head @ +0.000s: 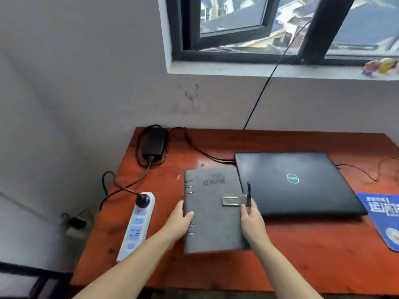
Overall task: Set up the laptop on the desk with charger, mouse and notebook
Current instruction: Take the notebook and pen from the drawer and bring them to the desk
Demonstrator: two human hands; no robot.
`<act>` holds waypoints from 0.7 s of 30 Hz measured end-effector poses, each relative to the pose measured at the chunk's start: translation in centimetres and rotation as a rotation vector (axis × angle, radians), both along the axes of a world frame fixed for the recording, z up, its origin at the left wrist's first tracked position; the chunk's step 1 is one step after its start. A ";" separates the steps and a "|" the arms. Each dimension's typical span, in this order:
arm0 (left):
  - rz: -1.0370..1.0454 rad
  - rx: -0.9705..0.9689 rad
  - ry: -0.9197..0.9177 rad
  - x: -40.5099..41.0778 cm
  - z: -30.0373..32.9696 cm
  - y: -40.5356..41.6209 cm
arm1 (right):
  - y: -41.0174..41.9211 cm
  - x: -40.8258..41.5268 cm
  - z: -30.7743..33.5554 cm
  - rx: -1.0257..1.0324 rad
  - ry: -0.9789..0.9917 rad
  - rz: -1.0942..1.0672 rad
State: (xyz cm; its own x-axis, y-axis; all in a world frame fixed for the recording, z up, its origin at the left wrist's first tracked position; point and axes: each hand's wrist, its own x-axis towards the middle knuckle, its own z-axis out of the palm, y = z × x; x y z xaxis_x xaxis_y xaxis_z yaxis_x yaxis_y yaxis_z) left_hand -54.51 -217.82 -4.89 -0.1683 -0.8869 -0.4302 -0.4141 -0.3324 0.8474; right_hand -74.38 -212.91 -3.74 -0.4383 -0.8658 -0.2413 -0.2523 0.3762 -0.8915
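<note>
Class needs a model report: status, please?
Left hand grips notebook spine; right hand grips its edge with pen. Laptop closed. Nothing blocking.

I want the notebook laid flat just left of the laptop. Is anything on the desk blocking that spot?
Nothing visible does. The notebook, gripped by the left hand and right hand, already sits beside the closed laptop; the power strip lies farther left, apart from it.

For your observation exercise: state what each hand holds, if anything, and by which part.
The left hand grips the grey notebook at its ringed spine edge. The right hand holds its opposite edge, pinching a dark pen near its lower end.
</note>
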 end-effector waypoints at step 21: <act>-0.105 0.015 -0.384 0.6 -3.5 -3.4 | -4.7 1.7 -0.7 0.257 0.394 0.310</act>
State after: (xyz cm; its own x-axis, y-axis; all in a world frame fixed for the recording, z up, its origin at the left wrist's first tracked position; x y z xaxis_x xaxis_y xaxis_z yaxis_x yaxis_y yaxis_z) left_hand -53.92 -221.27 -8.43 -0.0822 -0.8665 -0.4924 -0.7326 -0.2824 0.6193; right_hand -72.73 -217.61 -4.49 -0.2720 -0.9035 -0.3311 -0.6813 0.4238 -0.5968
